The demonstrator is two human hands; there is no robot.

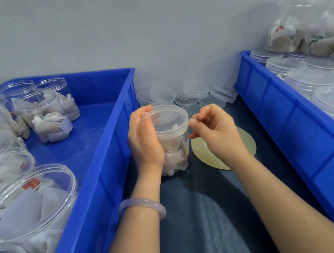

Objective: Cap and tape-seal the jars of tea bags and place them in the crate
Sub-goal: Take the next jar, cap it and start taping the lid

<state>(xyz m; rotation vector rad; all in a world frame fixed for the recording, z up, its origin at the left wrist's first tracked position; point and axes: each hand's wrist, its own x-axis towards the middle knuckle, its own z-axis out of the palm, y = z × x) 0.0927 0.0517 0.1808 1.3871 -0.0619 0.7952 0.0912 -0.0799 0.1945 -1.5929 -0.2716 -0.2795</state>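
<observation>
— Why are the two crates set as they are?

— The left crate [105,157] and the right crate [291,120] are kept along the left and right edges of the desk [208,217], so a working strip is left between them. Open jars [45,116] of tea bags are held in the left one and capped jars [310,79] in the right, which is judged to be the crate to be filled.

— And the jar being worked on?

— The jar [175,144] appears to be stood on the desk mid-strip, with its lid [168,115] already on. It is gripped by the left hand [142,143], whose fingers are wrapped round the wall and lid rim, probably to steady it for sealing. The right hand [214,128] is held just beside the lid rim, its fingers curled and thumb and forefinger tips pressed together.

— Is tape being held?

— That cannot be told; anything clear there is too thin to be made out. A yellow disc [240,145] is half hidden under the right wrist, and what it is cannot be told. Spare lids [191,94] are heaped at the far edge, blurred. Both crates are cut off by the frame.
</observation>
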